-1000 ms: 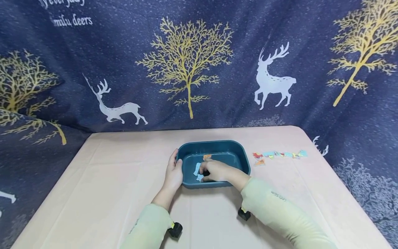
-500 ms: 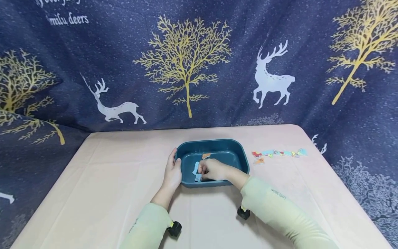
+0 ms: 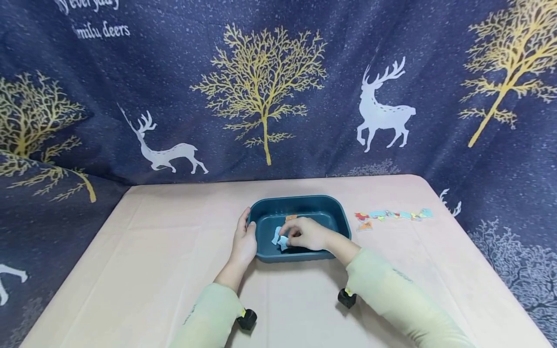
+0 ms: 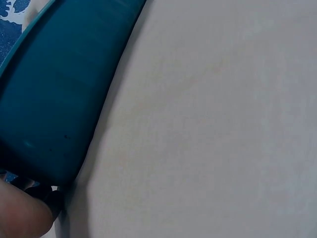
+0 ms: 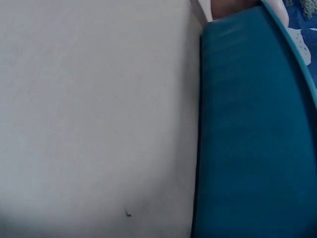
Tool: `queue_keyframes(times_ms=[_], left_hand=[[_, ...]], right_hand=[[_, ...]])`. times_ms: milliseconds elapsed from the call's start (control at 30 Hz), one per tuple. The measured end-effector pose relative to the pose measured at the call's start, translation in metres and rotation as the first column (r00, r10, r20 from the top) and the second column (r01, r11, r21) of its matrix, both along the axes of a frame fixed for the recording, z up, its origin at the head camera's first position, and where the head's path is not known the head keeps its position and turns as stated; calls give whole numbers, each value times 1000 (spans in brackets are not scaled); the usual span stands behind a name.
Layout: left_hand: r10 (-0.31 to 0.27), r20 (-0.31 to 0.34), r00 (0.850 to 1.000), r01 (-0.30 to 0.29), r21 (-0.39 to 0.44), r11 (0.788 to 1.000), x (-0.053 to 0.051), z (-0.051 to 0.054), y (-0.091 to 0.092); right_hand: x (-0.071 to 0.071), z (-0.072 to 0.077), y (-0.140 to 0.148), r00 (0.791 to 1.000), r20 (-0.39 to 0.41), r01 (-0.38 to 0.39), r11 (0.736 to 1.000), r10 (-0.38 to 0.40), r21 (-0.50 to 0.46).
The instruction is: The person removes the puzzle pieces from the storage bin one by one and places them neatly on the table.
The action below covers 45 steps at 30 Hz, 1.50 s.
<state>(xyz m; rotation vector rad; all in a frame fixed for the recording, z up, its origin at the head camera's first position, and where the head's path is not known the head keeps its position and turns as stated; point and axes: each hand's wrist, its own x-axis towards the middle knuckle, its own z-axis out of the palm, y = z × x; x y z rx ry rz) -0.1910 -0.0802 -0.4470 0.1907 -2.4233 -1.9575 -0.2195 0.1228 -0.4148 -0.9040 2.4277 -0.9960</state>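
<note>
A dark teal plastic box (image 3: pixel 300 257) stands on the table, long side toward me. My left hand (image 3: pixel 245 243) holds its left end, thumb near the rim and fingers along the outer wall. In the left wrist view, the thumb (image 4: pixel 22 213) shows beside the box's corner. Over the inside of the box, my right hand (image 3: pixel 310 234) pinches a small light-blue puzzle piece (image 3: pixel 283 242) between thumb and fingers. Another light-blue piece (image 3: pixel 276 235) lies just left of it, and an orange piece (image 3: pixel 291 217) lies near the back wall, partly behind the hand.
Right of the box, several colourful pieces form a row (image 3: pixel 404 215) on the pale tablecloth (image 3: pixel 152 270). An orange piece (image 3: pixel 364 226) lies below the row's left end. A dark blue deer-print curtain (image 3: pixel 304 145) hangs behind the table.
My right hand has lifted a little and shifted right, bringing the light-blue piece up from the box's front left. The left hand stays at the box's left end.
</note>
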Motion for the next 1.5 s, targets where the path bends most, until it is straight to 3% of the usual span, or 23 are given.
queue_keyframes(times_ms=[200,467,700,933,1500], left_hand=[[3,-4,1000,-3,0,1000,-1,0,0],[5,12,1000,-5,5,1000,0,1,0],[7,10,1000,-7,2,1000,1,2,0],[7,8,1000,-7,-1,1000,1,3,0],[0,4,1000,0,-8,1000,1,1,0]], right_hand=[[2,6,13,997,-30,66,997,-67,-31],[9,18,40,979,-52,189,975,-196,-118],[11,28,66,960,-12,271,942,-279,-198],[13,27,88,943,0,322,917,-332,-235],[26,11,127,865,50,478,793,-498,-377]])
